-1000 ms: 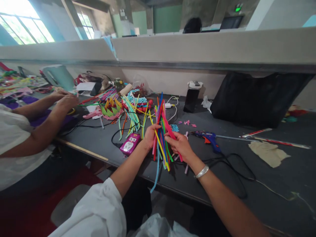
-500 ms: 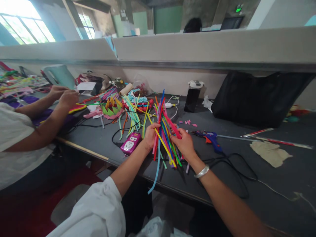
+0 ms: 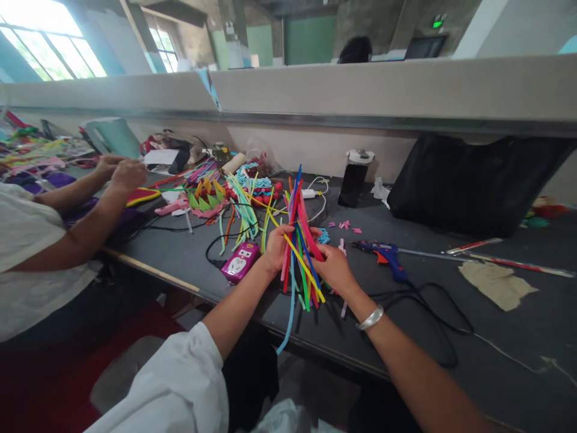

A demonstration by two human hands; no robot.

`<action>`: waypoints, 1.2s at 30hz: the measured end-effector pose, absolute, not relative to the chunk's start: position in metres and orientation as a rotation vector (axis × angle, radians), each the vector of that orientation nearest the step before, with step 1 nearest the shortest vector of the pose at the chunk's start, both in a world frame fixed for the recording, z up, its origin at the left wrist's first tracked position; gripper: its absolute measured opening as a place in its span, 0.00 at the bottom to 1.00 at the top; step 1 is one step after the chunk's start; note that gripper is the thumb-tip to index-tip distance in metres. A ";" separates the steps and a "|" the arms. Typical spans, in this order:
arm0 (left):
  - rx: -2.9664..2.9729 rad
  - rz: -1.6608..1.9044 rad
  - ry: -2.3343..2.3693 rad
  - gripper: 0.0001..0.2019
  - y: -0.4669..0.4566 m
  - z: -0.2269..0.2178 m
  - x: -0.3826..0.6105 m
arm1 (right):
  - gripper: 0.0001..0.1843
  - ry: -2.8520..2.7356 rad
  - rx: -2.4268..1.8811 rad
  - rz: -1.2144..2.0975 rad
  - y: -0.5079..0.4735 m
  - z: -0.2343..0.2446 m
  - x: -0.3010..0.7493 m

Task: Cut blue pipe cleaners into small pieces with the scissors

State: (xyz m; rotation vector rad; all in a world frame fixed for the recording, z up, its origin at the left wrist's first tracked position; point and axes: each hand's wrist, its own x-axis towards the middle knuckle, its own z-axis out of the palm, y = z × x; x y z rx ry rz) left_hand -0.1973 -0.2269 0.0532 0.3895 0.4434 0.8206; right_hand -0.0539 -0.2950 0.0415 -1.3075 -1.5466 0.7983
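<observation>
A loose bundle of coloured pipe cleaners [image 3: 303,264] stands splayed between my hands, above the near edge of the dark table. My left hand [image 3: 278,249] is closed around its left side, thumb on the strands. On the other side my right hand [image 3: 331,264] pinches several pink-red pipe cleaners [image 3: 308,225] of the same bundle; its fingertips are partly hidden. One light blue strand [image 3: 290,325] hangs down past the table edge. Left of the bundle lies a purple power socket [image 3: 240,263]. To the right rests a blue glue gun [image 3: 383,254].
Pale green and yellow pipe cleaners [image 3: 242,207] lie behind the socket, near a leafy craft piece [image 3: 205,198]. A dark bottle [image 3: 355,179] and a black bag [image 3: 473,186] stand along the partition. Cables [image 3: 433,319] cross the right side. A co-worker's hands [image 3: 124,171] are at left.
My right hand has shifted slightly left and down, and the pink-red strands now stand more upright. The bundle looks narrower, and light blue pieces show behind it.
</observation>
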 end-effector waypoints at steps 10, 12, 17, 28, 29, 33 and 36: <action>0.415 0.786 0.382 0.22 -0.226 0.049 -0.199 | 0.11 -1.497 -1.336 0.991 -0.293 0.038 -0.055; 0.419 0.790 0.349 0.22 -0.226 0.048 -0.198 | 0.10 -1.467 -1.325 1.055 -0.293 0.037 -0.055; 0.419 0.793 0.316 0.22 -0.226 0.048 -0.197 | 0.08 -1.316 -1.347 1.108 -0.294 0.038 -0.056; 0.421 0.873 0.546 0.12 -0.234 0.061 -0.194 | 0.13 -1.022 -1.214 1.217 -0.298 0.042 -0.056; 0.438 0.892 0.555 0.11 -0.236 0.062 -0.194 | 0.13 -1.056 -1.213 1.172 -0.297 0.042 -0.055; 0.478 0.895 0.564 0.10 -0.240 0.064 -0.191 | 0.11 -1.272 -1.278 1.003 -0.298 0.044 -0.052; 0.501 0.936 0.577 0.07 -0.239 0.064 -0.191 | 0.12 -1.328 -1.235 0.972 -0.300 0.044 -0.052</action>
